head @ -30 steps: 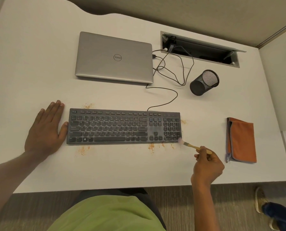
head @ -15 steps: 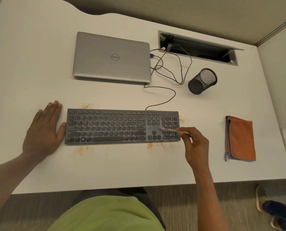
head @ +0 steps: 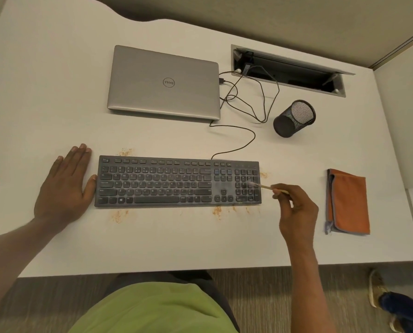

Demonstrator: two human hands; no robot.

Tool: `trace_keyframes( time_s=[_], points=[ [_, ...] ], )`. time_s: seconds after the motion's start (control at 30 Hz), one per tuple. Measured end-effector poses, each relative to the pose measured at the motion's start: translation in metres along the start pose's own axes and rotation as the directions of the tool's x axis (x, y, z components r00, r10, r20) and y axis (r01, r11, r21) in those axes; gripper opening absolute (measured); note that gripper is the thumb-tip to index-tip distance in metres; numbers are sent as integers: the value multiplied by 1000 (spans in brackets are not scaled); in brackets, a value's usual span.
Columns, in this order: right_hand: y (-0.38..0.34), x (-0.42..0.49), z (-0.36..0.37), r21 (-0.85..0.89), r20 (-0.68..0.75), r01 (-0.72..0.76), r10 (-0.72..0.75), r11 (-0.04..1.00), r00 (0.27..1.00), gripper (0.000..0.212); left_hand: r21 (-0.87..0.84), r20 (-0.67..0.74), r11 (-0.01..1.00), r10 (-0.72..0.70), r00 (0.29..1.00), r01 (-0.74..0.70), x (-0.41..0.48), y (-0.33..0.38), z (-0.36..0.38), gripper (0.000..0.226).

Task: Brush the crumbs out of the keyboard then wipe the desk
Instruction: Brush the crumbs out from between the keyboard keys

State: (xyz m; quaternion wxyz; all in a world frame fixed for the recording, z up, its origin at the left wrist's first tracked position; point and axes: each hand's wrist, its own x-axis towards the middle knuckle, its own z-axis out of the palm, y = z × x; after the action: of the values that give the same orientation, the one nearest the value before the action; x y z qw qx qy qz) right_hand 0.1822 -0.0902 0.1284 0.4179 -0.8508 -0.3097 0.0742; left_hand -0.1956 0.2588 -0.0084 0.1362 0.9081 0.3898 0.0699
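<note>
Well, your right hand (head: 296, 210) pinched the thin brush (head: 260, 185), with its bristles on the number pad at the right end of the keyboard (head: 176, 183). Your left hand (head: 63, 188) lay flat, fingers straight, bracing the left edge. A hard flick risked scattering crumbs (head: 217, 211) onto the orange cloth (head: 348, 200) or off the desk (head: 56, 92).

Beige partition wall (head: 296, 20) behind, grey striped carpet (head: 260, 296) below, white side panel (head: 405, 116) at right

1 head view — looks steeply down over desk (head: 56, 92) — near edge at bottom.
</note>
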Motion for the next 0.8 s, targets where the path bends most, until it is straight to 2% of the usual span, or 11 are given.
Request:
trace_keyframes(
  time_s=[0.1, 0.17, 0.33, 0.43, 0.67, 0.8],
  points=[
    [-5, 2, 9, 24, 99, 6, -8, 1000, 995, 14, -2, -4, 1000, 3, 1000, -3, 0, 0, 0, 72],
    [-3, 2, 10, 14, 111, -7, 5, 1000, 994, 14, -3, -3, 1000, 2, 1000, -2, 0, 0, 0, 72],
    [18, 0, -3, -101, -5, -66, 66, 993, 998, 20, 1, 2, 1000, -1, 1000, 1, -1, -1, 1, 72],
    [23, 2, -8, -138, -106, -81, 66, 987, 992, 13, -3, 7, 1000, 1, 1000, -1, 0, -3, 2, 72],
    [7, 33, 21, 27, -268, -183, 184, 983, 946, 20, 1, 16, 1000, -2, 1000, 2, 0, -4, 2, 73],
    [8, 39, 32, 35, -246, -211, 213, 977, 945, 19, 0, 16, 1000, -5, 1000, 5, -1, -3, 2, 72]
  ],
)
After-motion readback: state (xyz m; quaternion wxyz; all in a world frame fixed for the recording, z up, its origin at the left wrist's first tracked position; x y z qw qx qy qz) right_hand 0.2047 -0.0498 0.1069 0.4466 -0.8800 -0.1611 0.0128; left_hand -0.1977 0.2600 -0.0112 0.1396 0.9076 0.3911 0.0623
